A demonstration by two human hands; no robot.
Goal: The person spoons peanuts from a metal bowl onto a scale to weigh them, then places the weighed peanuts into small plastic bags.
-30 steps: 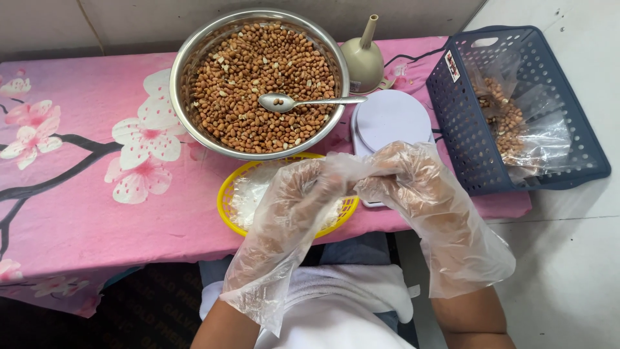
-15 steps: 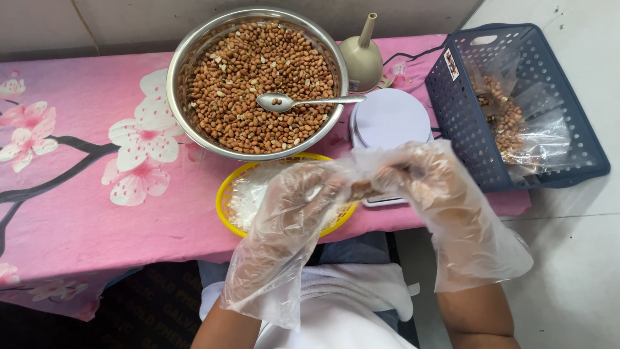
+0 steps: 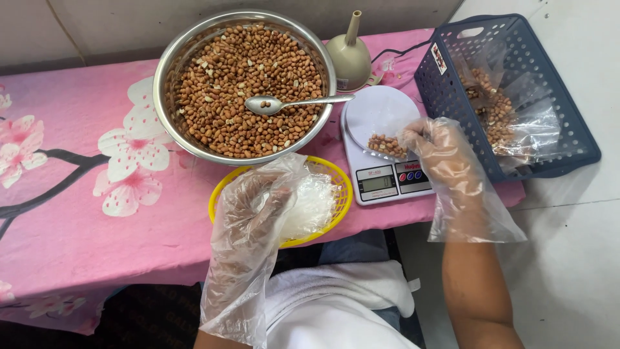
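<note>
Right now your left hand [image 3: 258, 207], in its loose clear plastic glove, rests with bent fingers on the stack of clear plastic bags [image 3: 310, 207] in the shallow yellow woven basket [image 3: 339, 174] nearest you; whether it grips a bag I cannot tell. That glove hangs baggy, so it could drag several bags out at once or tip the light basket off the table edge.

Just beyond, your right hand [image 3: 439, 148], gloved the same way, pinches shut on the top of a small clear bag of peanuts [image 3: 387, 145] resting on the round white platform of the white digital kitchen scale [image 3: 387, 174]. The bag looks open, so a slack pinch may spill nuts over the platform. Your hand's weight on the bag would likely falsify the reading, too.

Farther off, the metal spoon [image 3: 290, 102] lies across the large steel bowl of peanuts [image 3: 245, 84], handle over the rim; a knock could flip it. The beige plastic funnel [image 3: 352, 55] stands behind, and the blue plastic crate of filled bags [image 3: 516, 90] sits right, overhanging the pink floral tablecloth [image 3: 84, 194], where a nudge might slide it.
</note>
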